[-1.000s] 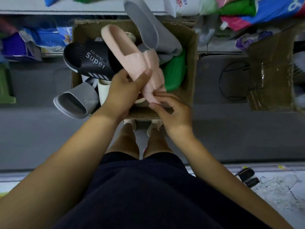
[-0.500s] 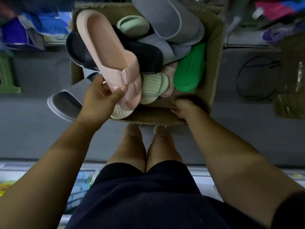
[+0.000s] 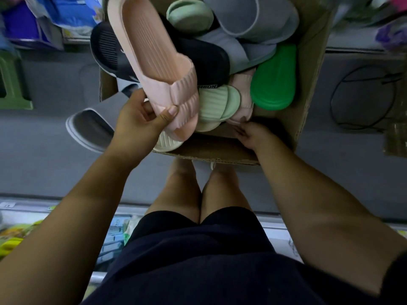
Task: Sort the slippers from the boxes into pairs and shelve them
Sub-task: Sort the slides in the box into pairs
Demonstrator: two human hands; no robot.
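My left hand [image 3: 141, 119] grips a pale pink slipper [image 3: 154, 60] by its ribbed strap, holding it above the open cardboard box [image 3: 308, 89]. The box holds several slippers: black [image 3: 204, 60], mint green [image 3: 218, 106], bright green [image 3: 274, 78], grey [image 3: 253, 16], and a second pink one [image 3: 243, 100] low in the pile. My right hand [image 3: 253, 135] reaches into the box's near side, its fingers at the toe of that second pink slipper. Whether those fingers hold it is hidden.
A grey slipper [image 3: 92, 126] hangs over the box's left edge and a cream one [image 3: 167, 144] pokes out at the near rim. A green stool [image 3: 11, 84] stands left, a black cable loop [image 3: 363, 97] lies right, and shelves with packaged goods run behind me.
My right hand let go of the pink slipper and dropped into the box's near side. My left hand lifted the pink slipper up and left. The camera moved closer to the box.
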